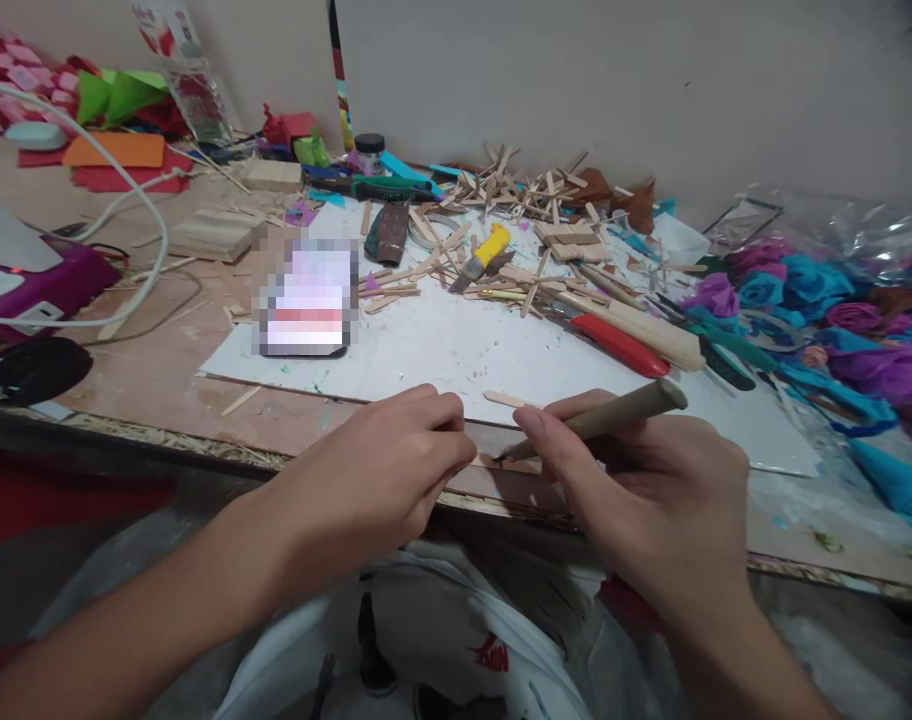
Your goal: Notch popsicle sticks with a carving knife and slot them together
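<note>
My left hand (377, 475) is closed at the table's front edge, its fingertips pinching a thin wooden craft stick (484, 460) that is mostly hidden under the fingers. My right hand (651, 500) is closed round a tool with a long wooden handle (621, 410). The tool's dark tip points left and touches the stick between the two hands. Another flat wooden stick (505, 399) lies just beyond my fingers on a white sheet (456, 345).
A pile of wooden sticks (516, 200), a yellow utility knife (482, 255), a red-handled tool (621, 345) and a phone (310, 298) lie on the sheet. Purple and blue paper flowers (801, 300) fill the right. Coloured paper (115, 150), a white cable (137, 195) and a purple box (43, 285) sit at the left.
</note>
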Demonstrator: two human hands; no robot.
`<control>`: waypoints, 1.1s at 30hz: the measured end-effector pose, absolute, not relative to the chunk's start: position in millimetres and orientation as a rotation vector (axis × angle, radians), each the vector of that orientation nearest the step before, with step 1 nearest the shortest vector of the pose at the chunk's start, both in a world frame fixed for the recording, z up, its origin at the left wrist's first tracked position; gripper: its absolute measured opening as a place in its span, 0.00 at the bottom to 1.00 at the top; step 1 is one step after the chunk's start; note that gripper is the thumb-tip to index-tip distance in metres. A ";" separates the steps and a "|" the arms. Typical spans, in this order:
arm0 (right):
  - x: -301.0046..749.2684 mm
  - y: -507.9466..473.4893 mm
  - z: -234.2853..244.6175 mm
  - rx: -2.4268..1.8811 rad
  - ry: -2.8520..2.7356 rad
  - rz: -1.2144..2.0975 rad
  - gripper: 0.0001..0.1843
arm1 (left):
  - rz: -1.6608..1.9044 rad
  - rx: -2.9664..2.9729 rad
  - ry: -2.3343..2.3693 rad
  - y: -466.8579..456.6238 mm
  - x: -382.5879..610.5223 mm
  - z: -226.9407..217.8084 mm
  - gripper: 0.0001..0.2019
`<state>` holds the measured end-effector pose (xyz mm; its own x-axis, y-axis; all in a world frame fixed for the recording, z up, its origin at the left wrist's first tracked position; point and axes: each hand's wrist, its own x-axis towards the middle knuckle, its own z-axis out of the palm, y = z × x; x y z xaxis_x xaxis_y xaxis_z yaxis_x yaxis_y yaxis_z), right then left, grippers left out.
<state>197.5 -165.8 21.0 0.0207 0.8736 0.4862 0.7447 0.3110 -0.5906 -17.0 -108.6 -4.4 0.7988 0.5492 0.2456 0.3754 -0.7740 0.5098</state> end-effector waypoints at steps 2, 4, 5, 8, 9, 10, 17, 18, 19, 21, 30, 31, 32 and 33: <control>197.4 -165.5 20.4 -1.467 -1.735 0.205 0.13 | 0.534 2.540 0.692 -108.5 -16.8 -4.6 0.11; 197.5 -165.5 20.0 -1.468 -1.733 0.203 0.13 | 0.537 2.538 0.696 -108.5 -16.5 -5.1 0.11; 197.5 -165.4 19.9 -1.470 -1.733 0.200 0.13 | 0.538 2.538 0.696 -108.5 -16.3 -5.4 0.11; 197.4 -165.1 20.3 -1.467 -1.742 0.185 0.12 | 0.547 2.537 0.692 -108.6 -16.2 -6.0 0.11; 197.3 -164.8 20.7 -1.465 -1.752 0.179 0.12 | 0.551 2.536 0.690 -108.7 -16.3 -6.2 0.10; 197.3 -164.5 21.2 -1.461 -1.767 0.171 0.12 | 0.555 2.537 0.688 -108.8 -16.6 -6.3 0.10; 196.7 -162.8 23.4 -1.433 -1.804 0.176 0.12 | 0.567 2.530 0.683 -109.7 -17.7 -7.1 0.10; 196.5 -162.6 23.4 -1.441 -1.791 0.188 0.12 | 0.568 2.527 0.681 -109.3 -17.4 -7.2 0.10; 196.2 -162.5 23.4 -1.450 -1.779 0.195 0.12 | 0.569 2.523 0.680 -108.8 -17.1 -7.1 0.10; 196.1 -162.7 23.4 -1.460 -1.766 0.198 0.12 | 0.569 2.518 0.679 -108.0 -16.4 -6.8 0.10; 195.6 -164.1 25.3 -1.464 -1.764 0.205 0.12 | 0.590 2.517 0.674 -109.1 -17.7 -7.2 0.09; 195.5 -164.1 25.5 -1.475 -1.765 0.206 0.12 | 0.592 2.518 0.675 -109.2 -17.8 -7.6 0.09; 195.6 -164.2 25.6 -1.486 -1.766 0.206 0.12 | 0.595 2.519 0.675 -109.1 -17.9 -7.9 0.09; 195.7 -164.1 25.6 -1.491 -1.767 0.201 0.12 | 0.597 2.520 0.674 -109.1 -17.9 -8.1 0.09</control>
